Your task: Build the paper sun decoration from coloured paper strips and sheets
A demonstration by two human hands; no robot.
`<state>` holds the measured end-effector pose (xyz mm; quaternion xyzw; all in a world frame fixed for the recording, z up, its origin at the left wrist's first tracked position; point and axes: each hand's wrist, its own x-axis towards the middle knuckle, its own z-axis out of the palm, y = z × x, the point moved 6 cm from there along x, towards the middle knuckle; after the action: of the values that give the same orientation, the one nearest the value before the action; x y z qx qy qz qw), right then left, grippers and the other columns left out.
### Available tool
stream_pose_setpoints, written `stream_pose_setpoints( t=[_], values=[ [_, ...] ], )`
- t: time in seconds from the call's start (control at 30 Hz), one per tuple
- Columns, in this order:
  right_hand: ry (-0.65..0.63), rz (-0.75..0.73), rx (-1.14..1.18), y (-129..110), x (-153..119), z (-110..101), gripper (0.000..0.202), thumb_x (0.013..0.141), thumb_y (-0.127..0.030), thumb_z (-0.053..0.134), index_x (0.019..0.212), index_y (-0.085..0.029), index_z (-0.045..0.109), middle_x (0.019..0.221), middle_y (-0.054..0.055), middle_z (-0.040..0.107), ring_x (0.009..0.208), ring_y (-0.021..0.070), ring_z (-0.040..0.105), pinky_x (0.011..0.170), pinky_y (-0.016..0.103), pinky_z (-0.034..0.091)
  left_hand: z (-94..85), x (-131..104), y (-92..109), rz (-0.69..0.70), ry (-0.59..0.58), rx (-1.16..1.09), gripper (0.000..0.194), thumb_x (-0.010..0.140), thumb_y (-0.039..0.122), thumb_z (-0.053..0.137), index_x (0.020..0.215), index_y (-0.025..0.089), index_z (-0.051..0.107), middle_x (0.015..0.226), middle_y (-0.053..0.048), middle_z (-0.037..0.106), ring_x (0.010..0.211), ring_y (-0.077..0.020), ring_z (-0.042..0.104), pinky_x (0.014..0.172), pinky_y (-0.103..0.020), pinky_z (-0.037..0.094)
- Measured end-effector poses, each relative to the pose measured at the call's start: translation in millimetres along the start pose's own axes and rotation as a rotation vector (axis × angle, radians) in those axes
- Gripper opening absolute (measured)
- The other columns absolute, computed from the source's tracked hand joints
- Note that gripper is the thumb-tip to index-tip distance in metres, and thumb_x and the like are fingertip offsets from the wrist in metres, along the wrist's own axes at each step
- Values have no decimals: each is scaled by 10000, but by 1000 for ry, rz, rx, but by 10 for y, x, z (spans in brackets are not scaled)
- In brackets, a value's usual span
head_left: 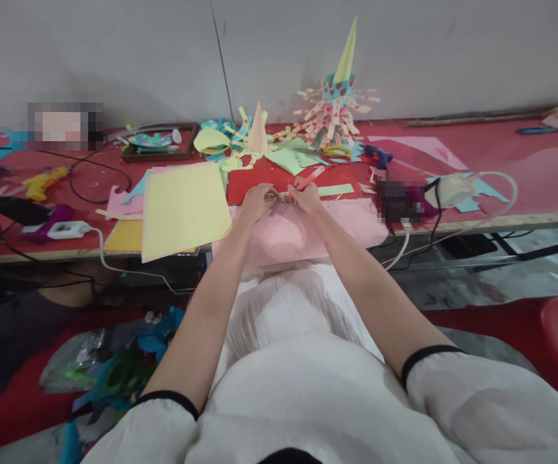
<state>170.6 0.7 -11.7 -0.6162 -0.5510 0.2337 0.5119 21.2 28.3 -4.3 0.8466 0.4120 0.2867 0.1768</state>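
A pink-red pen (pixel 312 177) is gripped in my right hand (pixel 309 195), its lower end hidden by the fingers. Under that hand a narrow pale green paper strip (pixel 337 190) runs to the right; marks show on its left part. My left hand (pixel 258 201), with fingers bent, holds the strip's left end down. Behind the strip lies a red sheet (pixel 245 185), and a pink sheet (pixel 303 225) is spread beneath my wrists, over the table's front edge.
Yellow paper sheets (pixel 185 209) lie left of my arms. Behind stand paper cones, one a peach cone (pixel 258 129), with yellow-handled scissors (pixel 336 154) nearby. A yellow glue gun (pixel 44 183), a dark tray (pixel 158 154) and cables are left; a white plug (pixel 453 189) is right.
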Motion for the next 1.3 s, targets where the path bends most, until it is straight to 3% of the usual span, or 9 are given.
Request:
stream_pose_setpoints(
  t=[0.27,0.47,0.63,0.77,1.3],
  values=[
    [-13,2,-10,-65,-37,-2,278,708,-271,515,559,-225,285,461,-70,316,490,95,341,519,240,303,-17,-11,16,-10,-8,-14,132,755,179,557,853,216,637,1117,-52,624,1067,-189,549,948,-332,396],
    [88,14,-43,-80,-42,-88,270,710,-263,495,550,-227,281,464,-70,305,500,98,340,536,239,312,-42,-17,32,-26,-20,-4,164,737,172,570,880,211,639,1111,-47,625,1064,-198,554,945,-338,401],
    [48,31,-13,-54,-39,-55,289,717,-274,516,551,-228,285,455,-73,311,490,101,338,529,238,304,-48,-22,36,-35,-20,-2,144,754,154,548,848,211,642,1124,-47,621,1060,-183,552,952,-329,394],
    [58,43,-27,-36,-30,-52,296,697,-220,525,533,-226,279,451,-76,298,488,99,322,525,237,286,-35,-14,19,-34,-16,-10,148,754,149,549,856,206,639,1130,-50,619,1059,-180,553,951,-329,398],
    [90,24,-80,-63,-30,-79,276,681,-246,504,539,-225,269,474,-69,289,495,96,308,516,238,280,-53,-24,52,-37,-11,-22,140,750,144,561,838,224,636,1105,-39,628,1060,-188,553,954,-341,409]
  ],
)
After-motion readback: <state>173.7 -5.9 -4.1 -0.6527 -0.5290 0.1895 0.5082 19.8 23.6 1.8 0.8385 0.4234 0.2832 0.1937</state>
